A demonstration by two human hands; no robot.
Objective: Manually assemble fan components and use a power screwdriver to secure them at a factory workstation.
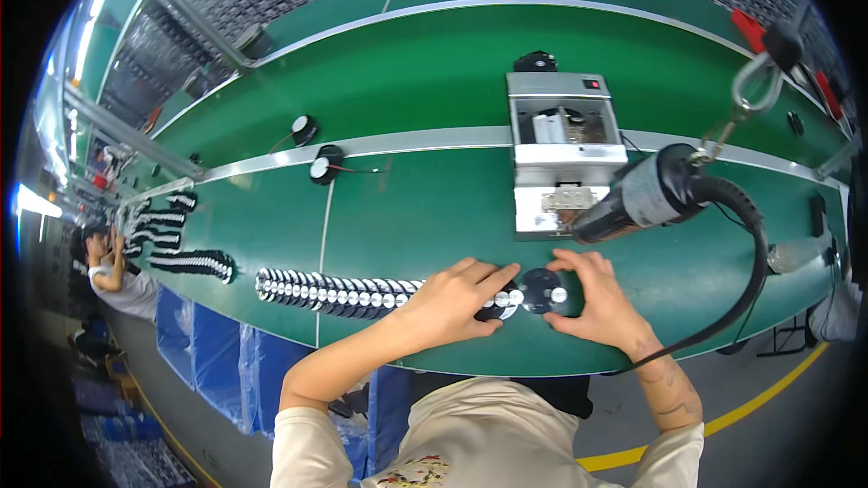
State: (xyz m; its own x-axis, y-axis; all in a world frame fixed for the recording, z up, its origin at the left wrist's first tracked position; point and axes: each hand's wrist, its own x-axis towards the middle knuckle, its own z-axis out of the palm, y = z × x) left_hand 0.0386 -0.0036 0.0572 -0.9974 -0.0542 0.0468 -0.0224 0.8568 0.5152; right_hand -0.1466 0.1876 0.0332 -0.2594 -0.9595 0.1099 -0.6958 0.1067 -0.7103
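Observation:
A long row of black discs with silver hubs lies overlapping along the near side of the green table. My left hand is over the row's right end, thumb and fingers closed about a black disc there. Just to its right is a separate dark disc with a small silver hub. My right hand has this disc between the thumb at its near edge and the fingers at its far edge. The left palm hides part of the row.
A silver machine stands beyond my hands. A black powered driver hangs at right, its thick cable curving to the table edge. Two small round black parts lie at back left. More disc rows and a person are far left.

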